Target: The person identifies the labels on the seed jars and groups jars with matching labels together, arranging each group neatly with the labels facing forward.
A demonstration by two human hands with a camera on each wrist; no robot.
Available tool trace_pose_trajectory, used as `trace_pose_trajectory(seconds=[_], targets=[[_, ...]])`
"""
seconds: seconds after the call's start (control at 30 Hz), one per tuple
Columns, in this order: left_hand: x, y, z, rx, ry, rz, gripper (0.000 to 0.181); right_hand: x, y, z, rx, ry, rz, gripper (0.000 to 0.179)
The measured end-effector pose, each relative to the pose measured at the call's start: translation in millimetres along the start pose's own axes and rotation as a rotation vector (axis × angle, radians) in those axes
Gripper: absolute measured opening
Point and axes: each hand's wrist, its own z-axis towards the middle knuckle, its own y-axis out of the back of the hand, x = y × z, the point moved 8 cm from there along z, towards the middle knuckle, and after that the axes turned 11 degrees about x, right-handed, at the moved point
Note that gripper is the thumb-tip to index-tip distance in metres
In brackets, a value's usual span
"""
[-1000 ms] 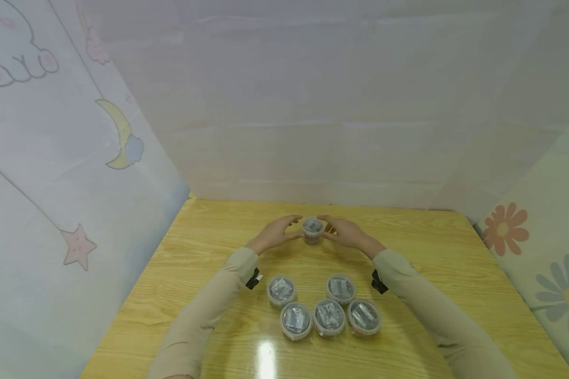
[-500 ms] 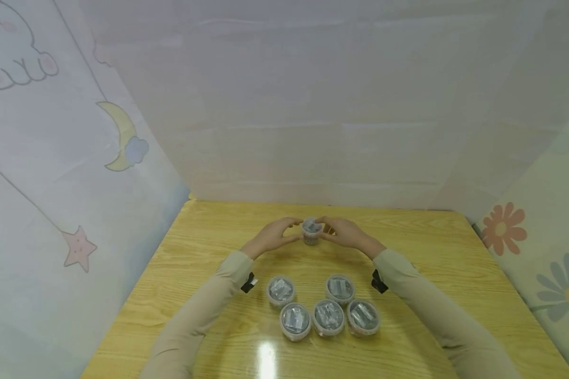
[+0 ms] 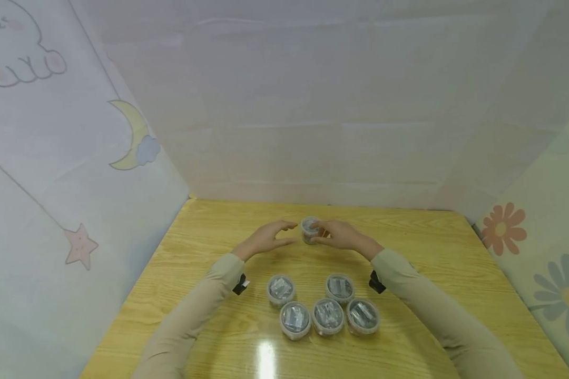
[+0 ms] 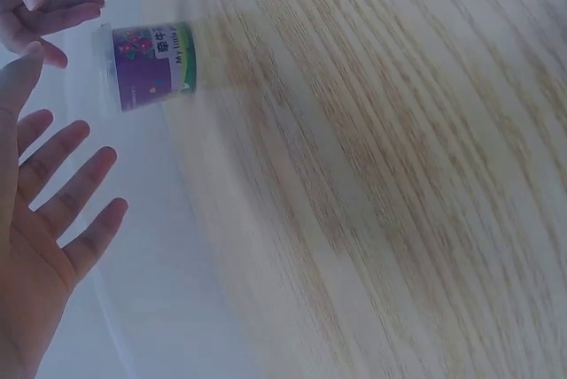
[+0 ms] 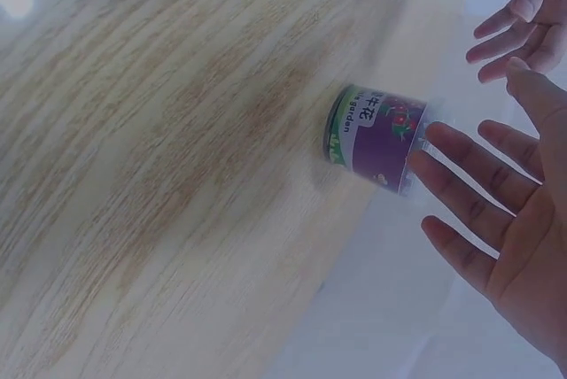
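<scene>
A small clear-lidded plastic cup [image 3: 307, 234] stands upright toward the back of the wooden table. Its purple and green printed label shows in both wrist views, on the cup [image 4: 151, 69] at the left wrist and the same cup [image 5: 376, 138] at the right. My left hand [image 3: 264, 239] is just left of it, fingers spread and holding nothing, with a gap to the cup. My right hand [image 3: 345, 235] is at its right side; the fingers reach over the lid's edge, extended rather than curled round the cup.
Several similar cups with packets under their lids stand nearer the front, among them a left cup [image 3: 281, 289], a middle cup [image 3: 329, 316] and a right cup [image 3: 363, 317]. A pale sheet wall [image 3: 313, 131] rises behind the table [image 3: 208, 316], with printed walls at both sides.
My left hand has drawn back leftward from the cup. My right hand has shifted slightly left, its fingers now overlapping the lid more. The cup stays nearly in place.
</scene>
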Motion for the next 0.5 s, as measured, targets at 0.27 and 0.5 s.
trace_pose_trajectory(seconds=[0.27, 0.5], targets=[[3.1, -3.1, -9.6, 0.033, -0.005, -0.029, 0.058, 8.3, -2.2, -0.4, 0.009, 0.063, -0.007, 0.047], [4.4, -5.3, -14.1, 0.064, -0.007, -0.052, 0.058, 16.5, -3.6, 0.3, -0.007, 0.102, -0.035, 0.056]])
